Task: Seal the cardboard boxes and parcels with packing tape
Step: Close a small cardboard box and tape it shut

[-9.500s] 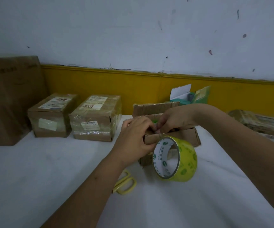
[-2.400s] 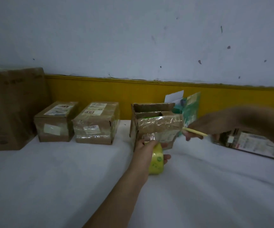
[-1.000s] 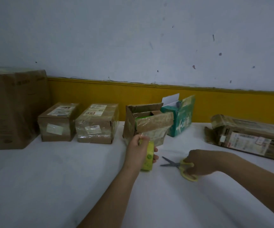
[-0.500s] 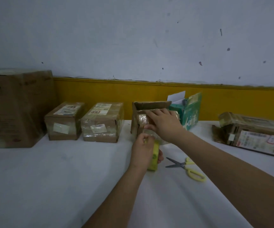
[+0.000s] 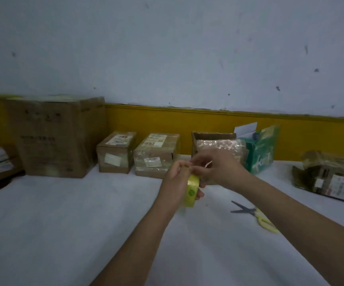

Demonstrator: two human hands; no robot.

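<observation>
My left hand [image 5: 176, 178] grips a yellow roll of packing tape [image 5: 192, 190] held edge-on above the white table [image 5: 84, 223]. My right hand [image 5: 218, 168] pinches at the top of the roll, where the tape end is. Right behind both hands stands a small cardboard box [image 5: 218, 146], its front covered with shiny tape and one flap upright at the back left. Its lower part is hidden by my hands.
Yellow-handled scissors [image 5: 255, 215] lie on the table to the right. Two taped parcels [image 5: 115, 154] [image 5: 155, 155] and a large carton [image 5: 57, 137] stand along the yellow wall at left. A green box [image 5: 260, 149] and a crumpled parcel [image 5: 332, 174] are at right.
My right hand came off the box front and down to the tape roll. The camera turned left, so a labelled parcel at the far left edge now shows.
</observation>
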